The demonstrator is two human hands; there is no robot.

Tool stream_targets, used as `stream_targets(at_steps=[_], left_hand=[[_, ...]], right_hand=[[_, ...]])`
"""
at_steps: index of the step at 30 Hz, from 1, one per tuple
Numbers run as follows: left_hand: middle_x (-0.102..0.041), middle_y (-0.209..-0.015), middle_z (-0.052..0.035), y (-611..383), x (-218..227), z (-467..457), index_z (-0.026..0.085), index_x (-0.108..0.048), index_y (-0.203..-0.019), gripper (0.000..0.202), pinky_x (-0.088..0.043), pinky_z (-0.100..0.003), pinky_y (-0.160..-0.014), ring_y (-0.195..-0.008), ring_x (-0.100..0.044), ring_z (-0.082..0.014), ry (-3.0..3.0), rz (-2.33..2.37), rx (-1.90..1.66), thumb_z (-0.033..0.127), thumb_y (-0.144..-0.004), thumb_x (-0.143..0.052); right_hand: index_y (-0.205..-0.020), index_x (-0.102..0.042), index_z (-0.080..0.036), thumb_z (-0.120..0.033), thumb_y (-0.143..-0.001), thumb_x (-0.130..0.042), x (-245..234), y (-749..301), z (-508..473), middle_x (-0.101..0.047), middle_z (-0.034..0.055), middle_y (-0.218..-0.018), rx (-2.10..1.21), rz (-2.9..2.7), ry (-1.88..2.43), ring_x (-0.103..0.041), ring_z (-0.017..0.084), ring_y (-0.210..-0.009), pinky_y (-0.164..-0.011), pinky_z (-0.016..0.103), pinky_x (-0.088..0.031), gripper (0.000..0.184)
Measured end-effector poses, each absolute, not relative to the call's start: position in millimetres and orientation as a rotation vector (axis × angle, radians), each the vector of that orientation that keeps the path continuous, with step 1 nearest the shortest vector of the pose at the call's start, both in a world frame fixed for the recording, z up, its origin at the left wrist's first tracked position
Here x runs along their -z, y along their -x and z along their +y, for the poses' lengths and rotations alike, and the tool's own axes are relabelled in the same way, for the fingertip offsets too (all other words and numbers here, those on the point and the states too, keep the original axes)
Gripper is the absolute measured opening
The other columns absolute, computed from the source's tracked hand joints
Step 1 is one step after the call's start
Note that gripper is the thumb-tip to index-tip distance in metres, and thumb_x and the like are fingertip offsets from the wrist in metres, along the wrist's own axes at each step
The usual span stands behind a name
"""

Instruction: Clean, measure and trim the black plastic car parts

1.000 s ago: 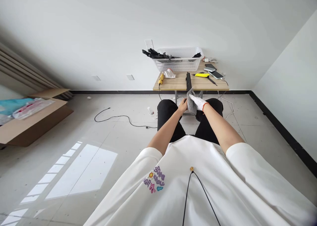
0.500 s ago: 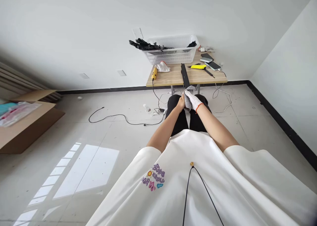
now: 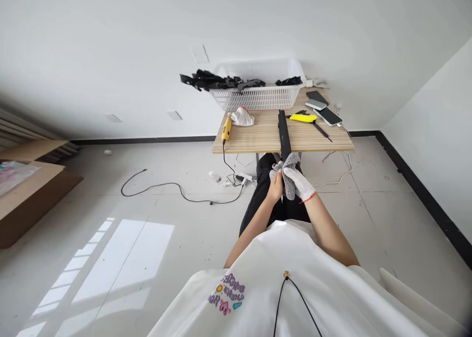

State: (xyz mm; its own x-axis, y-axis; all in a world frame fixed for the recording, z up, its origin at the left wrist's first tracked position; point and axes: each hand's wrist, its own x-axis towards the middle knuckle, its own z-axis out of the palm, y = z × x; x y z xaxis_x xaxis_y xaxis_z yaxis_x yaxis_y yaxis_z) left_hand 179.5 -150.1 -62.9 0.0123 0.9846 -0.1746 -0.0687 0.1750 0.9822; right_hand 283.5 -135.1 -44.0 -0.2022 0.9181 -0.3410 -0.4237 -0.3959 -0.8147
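My bare left hand (image 3: 275,188) and my right hand (image 3: 298,183), which wears a white knit glove with an orange cuff, are closed together on a grey glove (image 3: 288,170) over my lap. The two hands meet just below the front edge of a small wooden table (image 3: 258,135). A long black strip (image 3: 283,133) lies on the table and points toward the hands. A second white glove (image 3: 243,116) lies on the table's left part beside a yellow power tool (image 3: 225,129).
A white basket (image 3: 258,88) with black parts stands at the table's back. A yellow-handled tool (image 3: 304,118) and two phones (image 3: 324,111) lie on the right. A black cable (image 3: 177,187) runs across the floor. A cardboard box (image 3: 25,189) sits far left.
The view has moved closer to the table. My hands have dropped lower in front of the table edge, still working the grey glove between them.
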Motion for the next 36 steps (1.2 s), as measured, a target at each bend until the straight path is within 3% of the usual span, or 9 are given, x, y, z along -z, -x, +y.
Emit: stream_targets(at_steps=[3, 7, 11, 14, 18, 21, 25, 30, 36], left_hand=[[-0.072, -0.097, -0.009, -171.9, 59.0, -150.1, 0.019, -0.068, -0.113, 0.045, -0.054, -0.036, -0.096, -0.116, -0.065, -0.0271, -1.008, 1.248, -1.092, 0.051, -0.106, -0.037], [-0.07, -0.092, -0.0073, -162.1, 54.6, -154.7, 0.02, -0.067, -0.104, 0.041, -0.056, -0.034, -0.087, -0.103, -0.068, -0.0246, -1.003, 1.25, -1.033, 0.05, -0.105, -0.038], [-0.07, -0.108, -0.0075, -156.4, 51.5, -159.1, 0.02, -0.066, -0.106, 0.034, -0.049, -0.034, -0.101, -0.115, -0.064, -0.0235, -1.067, 1.279, -1.009, 0.042, -0.105, -0.04], [-0.069, -0.112, -0.008, -154.5, 44.4, -161.1, 0.019, -0.066, -0.106, 0.037, -0.044, -0.036, -0.107, -0.117, -0.061, -0.0232, -1.164, 1.248, -0.997, 0.044, -0.105, -0.038], [-0.066, -0.088, -0.0054, -153.0, 24.2, -158.7, 0.022, -0.062, -0.091, 0.045, -0.05, -0.035, -0.085, -0.086, -0.062, -0.0213, -1.319, 1.236, -0.99, 0.052, -0.106, -0.031], [-0.062, -0.079, -0.0035, -150.7, 9.4, -147.3, 0.023, -0.058, -0.088, 0.045, -0.047, -0.033, -0.073, -0.073, -0.058, -0.0201, -1.411, 1.25, -1.014, 0.054, -0.106, -0.029], [-0.057, -0.072, -0.0004, -146.1, 8.7, -125.6, 0.024, -0.055, -0.091, 0.041, -0.04, -0.03, -0.065, -0.064, -0.055, -0.0179, -1.458, 1.285, -1.041, 0.052, -0.106, -0.028], [-0.059, -0.071, -0.0003, -138.5, 27.7, -113.5, 0.024, -0.055, -0.097, 0.04, -0.041, -0.03, -0.062, -0.061, -0.056, -0.0179, -1.55, 1.36, -1.022, 0.051, -0.105, -0.026], [-0.058, -0.069, 0.0005, -128.8, 14.2, -93.6, 0.025, -0.054, -0.096, 0.031, -0.04, -0.03, -0.06, -0.059, -0.056, -0.0183, -1.64, 1.421, -1.082, 0.045, -0.105, -0.031]], right_hand=[[-0.117, -0.067, -0.024, -0.041, -0.068, -0.086, 34.0, -288.6, -135.8, -0.078, 0.0071, -0.111, -1.87, -0.878, 1.003, -0.074, 0.029, -0.104, -0.09, 0.044, -0.062, 0.055], [-0.119, -0.066, -0.025, -0.045, -0.068, -0.085, 31.4, -288.0, -137.3, -0.078, 0.0072, -0.109, -1.933, -0.887, 1.061, -0.075, 0.03, -0.098, -0.083, 0.047, -0.063, 0.057], [-0.111, -0.069, -0.025, -0.057, -0.077, -0.076, 39.8, -284.9, -135.5, -0.078, 0.0075, -0.108, -1.85, -0.784, 1.244, -0.074, 0.028, -0.102, -0.089, 0.043, -0.061, 0.048], [-0.096, -0.072, -0.02, -0.069, -0.084, -0.063, 38.0, -286.9, -132.6, -0.078, 0.0097, -0.1, -1.609, -0.875, 1.407, -0.073, 0.028, -0.106, -0.094, 0.038, -0.058, 0.051], [-0.085, -0.073, -0.018, -0.064, -0.084, -0.067, 11.7, -295.6, -126.7, -0.078, 0.0096, -0.088, -1.419, -1.075, 1.451, -0.074, 0.031, -0.097, -0.087, 0.039, -0.059, 0.047], [-0.103, -0.076, -0.021, -0.046, -0.08, -0.078, -13.6, -299.6, -115.2, -0.078, 0.0067, -0.107, -1.582, -1.192, 1.246, -0.073, 0.03, -0.107, -0.095, 0.041, -0.058, 0.033], [-0.134, -0.067, -0.031, -0.027, -0.073, -0.085, -25.0, -297.1, -95.7, -0.067, 0.0024, -0.138, -1.685, -1.362, 1.102, -0.059, 0.029, -0.134, -0.115, 0.044, -0.048, 0.064], [-0.139, -0.063, -0.033, -0.027, -0.079, -0.08, -11.3, -290.2, -85.8, -0.059, -0.0001, -0.149, -1.711, -1.347, 1.034, -0.05, 0.026, -0.144, -0.123, 0.045, -0.039, 0.062], [-0.139, -0.063, -0.033, -0.033, -0.086, -0.074, -14.0, -287.0, -62.7, -0.062, -0.0001, -0.145, -1.627, -1.492, 1.031, -0.055, 0.029, -0.139, -0.12, 0.047, -0.043, 0.054]])
